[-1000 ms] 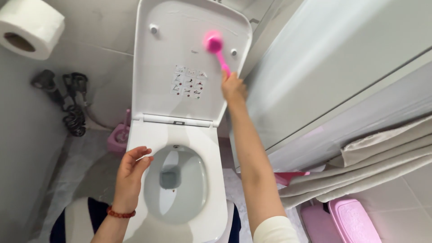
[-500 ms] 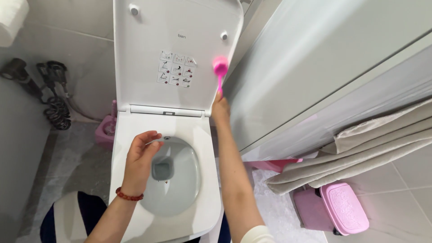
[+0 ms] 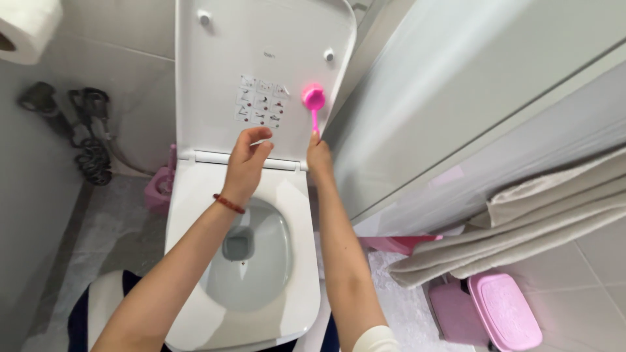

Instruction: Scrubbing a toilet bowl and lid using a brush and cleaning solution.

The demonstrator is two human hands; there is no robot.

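Since half a second earlier, the left hand [image 3: 246,158] had risen from over the toilet bowl [image 3: 251,257] toward twelve o'clock, and it hung with its fingers loosely spread and nothing in them, just in front of the lower edge of the raised toilet lid [image 3: 261,39]. The pink brush [image 3: 313,100] had slid a little toward nine o'clock across the lid. The bowl held shallow water with a small dark speck near its middle. The right hand [image 3: 319,158] was closed around the lower end of the brush's thin handle, the round pink head pressed against the lid's underside at three o'clock from the sticker of small pictures [image 3: 262,101]. At nine o'clock from the hinge stood a pink brush holder [image 3: 161,189]; a pink lidded bin [image 3: 502,313] sat at four o'clock, under hanging beige towels [image 3: 521,221].
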